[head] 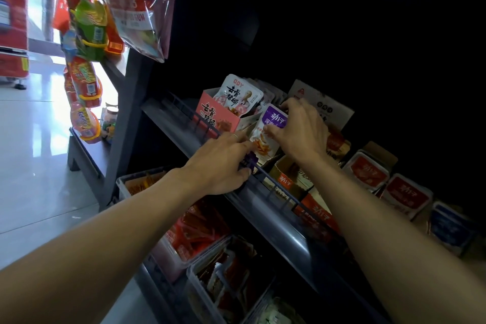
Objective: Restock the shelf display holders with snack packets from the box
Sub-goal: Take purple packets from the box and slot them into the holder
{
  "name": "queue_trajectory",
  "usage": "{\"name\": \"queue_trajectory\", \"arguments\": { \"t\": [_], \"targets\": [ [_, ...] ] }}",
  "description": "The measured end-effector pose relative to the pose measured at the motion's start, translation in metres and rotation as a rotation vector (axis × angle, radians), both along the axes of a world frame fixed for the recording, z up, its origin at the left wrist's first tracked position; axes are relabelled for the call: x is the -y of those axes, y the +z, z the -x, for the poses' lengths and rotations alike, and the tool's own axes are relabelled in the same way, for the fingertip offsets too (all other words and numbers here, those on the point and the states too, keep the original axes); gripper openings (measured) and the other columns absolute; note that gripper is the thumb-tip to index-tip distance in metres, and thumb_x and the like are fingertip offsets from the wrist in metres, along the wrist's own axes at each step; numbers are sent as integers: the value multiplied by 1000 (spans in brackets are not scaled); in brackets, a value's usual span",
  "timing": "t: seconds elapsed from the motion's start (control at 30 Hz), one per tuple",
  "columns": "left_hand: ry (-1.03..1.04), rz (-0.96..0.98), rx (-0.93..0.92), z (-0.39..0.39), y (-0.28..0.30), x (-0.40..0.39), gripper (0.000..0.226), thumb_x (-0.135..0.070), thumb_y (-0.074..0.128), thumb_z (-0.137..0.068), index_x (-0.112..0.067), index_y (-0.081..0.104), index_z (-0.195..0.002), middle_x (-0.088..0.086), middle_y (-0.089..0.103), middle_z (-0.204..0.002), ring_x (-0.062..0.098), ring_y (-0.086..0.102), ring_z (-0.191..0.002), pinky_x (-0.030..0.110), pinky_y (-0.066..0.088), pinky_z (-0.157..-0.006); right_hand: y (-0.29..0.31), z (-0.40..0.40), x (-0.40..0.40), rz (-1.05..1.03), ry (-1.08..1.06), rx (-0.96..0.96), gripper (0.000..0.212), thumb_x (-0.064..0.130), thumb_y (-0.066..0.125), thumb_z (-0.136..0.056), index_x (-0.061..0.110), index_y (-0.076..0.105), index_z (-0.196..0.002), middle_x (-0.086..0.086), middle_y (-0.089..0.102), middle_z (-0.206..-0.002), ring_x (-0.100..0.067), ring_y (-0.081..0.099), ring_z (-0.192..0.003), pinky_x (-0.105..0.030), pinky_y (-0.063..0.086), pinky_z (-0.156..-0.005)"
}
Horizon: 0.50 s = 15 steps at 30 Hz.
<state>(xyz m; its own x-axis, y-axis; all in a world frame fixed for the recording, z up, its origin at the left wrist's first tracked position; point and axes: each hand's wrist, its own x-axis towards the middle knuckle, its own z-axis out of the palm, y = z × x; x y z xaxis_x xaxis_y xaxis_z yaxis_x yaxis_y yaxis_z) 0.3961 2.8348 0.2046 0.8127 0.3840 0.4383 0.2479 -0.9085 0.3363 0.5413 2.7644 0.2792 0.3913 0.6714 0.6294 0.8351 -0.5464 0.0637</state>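
Observation:
A purple and white snack packet [265,137] stands upright in a purple-fronted display holder [249,160] on the middle shelf. My right hand [299,131] grips the packet's top edge, thumb on its front. My left hand [223,163] presses on the holder's front at the shelf rail, fingers curled over it. To the left stands a pink display holder [218,116] with white packets [238,96] sticking out of it. The supply box is out of view.
Right of the hands stand more holders with red packets [365,171] and a blue one [449,229]. A wire rail [278,189] runs along the shelf front. Clear bins [210,284] of red packets fill the lower shelf. Hanging snack bags [89,31] dangle at the upper left.

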Motion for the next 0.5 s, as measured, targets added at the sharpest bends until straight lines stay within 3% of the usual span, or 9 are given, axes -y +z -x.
{"name": "queue_trajectory", "arguments": {
  "t": [0.2,0.5],
  "targets": [
    [-23,4,-7,0,-2,-3,58,-35,58,-94,-20,39,-147,0,39,-145,21,37,-132,46,41,-104,-3,-5,0,62,-53,-12,69,50,70,-84,20,48,-142,-11,46,-138,-31,43,-129,-44,41,-102],
    [-23,-13,-4,0,-1,-5,59,-36,58,-94,-20,39,-147,1,39,-145,23,37,-132,47,41,-103,1,-10,2,9,27,-136,69,49,73,-82,19,51,-141,-11,52,-132,-29,50,-123,-38,44,-94]
  ]
}}
